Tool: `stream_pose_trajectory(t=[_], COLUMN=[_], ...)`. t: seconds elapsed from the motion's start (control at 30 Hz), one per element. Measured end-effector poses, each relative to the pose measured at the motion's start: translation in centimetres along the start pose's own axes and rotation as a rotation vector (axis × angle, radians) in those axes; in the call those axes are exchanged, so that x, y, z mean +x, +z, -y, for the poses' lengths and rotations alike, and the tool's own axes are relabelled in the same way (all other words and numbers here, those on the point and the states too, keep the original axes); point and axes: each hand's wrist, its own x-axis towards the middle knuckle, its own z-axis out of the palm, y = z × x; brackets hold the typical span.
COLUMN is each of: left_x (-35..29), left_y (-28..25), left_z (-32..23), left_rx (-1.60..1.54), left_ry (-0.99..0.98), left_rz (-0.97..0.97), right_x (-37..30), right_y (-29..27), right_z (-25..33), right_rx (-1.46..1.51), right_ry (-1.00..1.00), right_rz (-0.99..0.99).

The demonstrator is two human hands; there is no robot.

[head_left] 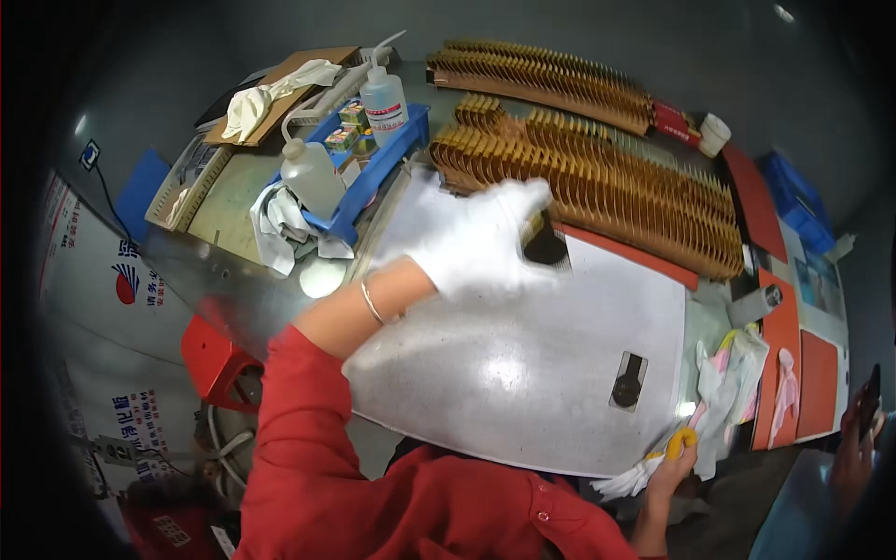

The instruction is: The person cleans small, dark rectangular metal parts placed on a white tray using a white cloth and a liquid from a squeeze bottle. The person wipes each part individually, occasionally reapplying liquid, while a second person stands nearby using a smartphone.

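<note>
My left hand (485,233), in a white glove, reaches across the white worktop (504,392) to the near edge of a rack of upright amber pieces (597,196). Its fingers and thumb close round a dark flat piece (546,245), partly hidden and blurred. At the lower right, my bare right hand (674,467) is closed on the yellow cuff of a white glove (630,481). A dark keyhole-shaped piece on a small rectangular backing (630,381) lies on the worktop between the hands.
A blue tray (359,196) holds small boxes and two squeeze bottles (313,175). A second rack (541,75) stands behind. Crumpled cloths (733,378) and a grey cylinder (754,305) lie at right. A red stool (215,359) stands left; another person's hand (854,439) shows far right.
</note>
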Motion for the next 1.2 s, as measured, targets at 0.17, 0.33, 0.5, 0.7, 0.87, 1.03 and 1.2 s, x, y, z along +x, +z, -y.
stream_pose_trajectory(t=[0.17,0.33,0.5,0.7,0.87,1.03,1.2], left_x=[8.1,16.6,19.4,20.6,18.6,10.5,0.8], left_y=[-9.1,-6.8,-4.0,-3.6,-6.6,-6.1,11.0], left_z=[9.4,13.6,15.1,15.6,12.6,0.7,-7.3], left_rx=[0.544,0.621,0.613,0.575,0.421,0.271,-0.034], left_ry=[-0.164,-0.117,-0.057,0.004,0.073,0.097,0.285], left_rz=[-0.155,0.209,0.373,0.435,0.296,0.064,0.097], right_x=[0.3,-0.1,-0.2,-0.6,-0.4,0.8,0.5], right_y=[0.5,0.5,0.4,0.6,0.0,0.9,0.7], right_z=[-0.1,-0.9,-0.7,1.2,-1.3,0.9,2.0], right_rx=[0.070,0.138,0.059,0.055,-0.039,0.034,0.292], right_ry=[0.047,0.074,0.044,0.195,0.141,0.155,0.199], right_rz=[-0.028,-0.090,-0.079,-0.076,-0.154,-0.029,-0.005])
